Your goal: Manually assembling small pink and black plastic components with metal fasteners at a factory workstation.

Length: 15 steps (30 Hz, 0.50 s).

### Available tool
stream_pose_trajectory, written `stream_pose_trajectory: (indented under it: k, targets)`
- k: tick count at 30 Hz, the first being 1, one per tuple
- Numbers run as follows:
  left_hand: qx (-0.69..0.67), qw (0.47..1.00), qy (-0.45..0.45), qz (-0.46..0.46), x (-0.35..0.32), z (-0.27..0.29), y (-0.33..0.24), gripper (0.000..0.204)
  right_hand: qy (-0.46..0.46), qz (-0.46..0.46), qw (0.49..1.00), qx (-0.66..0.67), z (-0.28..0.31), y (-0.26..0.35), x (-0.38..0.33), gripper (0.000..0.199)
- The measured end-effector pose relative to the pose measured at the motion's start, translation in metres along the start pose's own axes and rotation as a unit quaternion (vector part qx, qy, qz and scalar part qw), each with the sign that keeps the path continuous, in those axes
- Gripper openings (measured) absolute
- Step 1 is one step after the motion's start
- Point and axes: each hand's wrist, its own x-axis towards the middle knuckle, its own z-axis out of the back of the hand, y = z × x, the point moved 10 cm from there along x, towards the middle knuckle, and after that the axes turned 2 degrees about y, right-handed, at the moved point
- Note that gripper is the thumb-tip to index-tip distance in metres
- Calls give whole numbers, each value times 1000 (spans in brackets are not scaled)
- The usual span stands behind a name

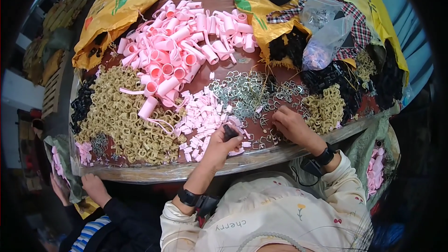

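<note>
My left hand (217,148) is closed around a small black plastic part (230,132), just above the table's near edge. Under and beside it lies a heap of small flat pink plastic pieces (201,112). To the right, my right hand (295,125) reaches down with its fingers bent together at the near side of a spread of bent silvery metal clips (242,91). Whether anything is between those fingertips is hidden. A small pile of tan plastic rings (325,107) sits just right of my right hand.
Pink tubes with straps (175,51) are heaped at the back, with a tan ring pile (116,107) at left. Yellow woven sacks (119,9) spill black parts. A clear plastic bag (326,32) lies back right. Another person's hand (95,189) is by the near left corner.
</note>
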Motion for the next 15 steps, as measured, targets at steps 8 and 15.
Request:
stream_pose_trajectory:
  k: [8, 15]
  targets:
    - [-15, 1000, 24, -7, 6, -4, 4, 22, 59, -43, 993, -97, -26, -17, -5, 11]
    - [-191, 974, 111, 55, -6, -28, 7, 36, 0, 15, 990, 138, 7, 25, 2, 9]
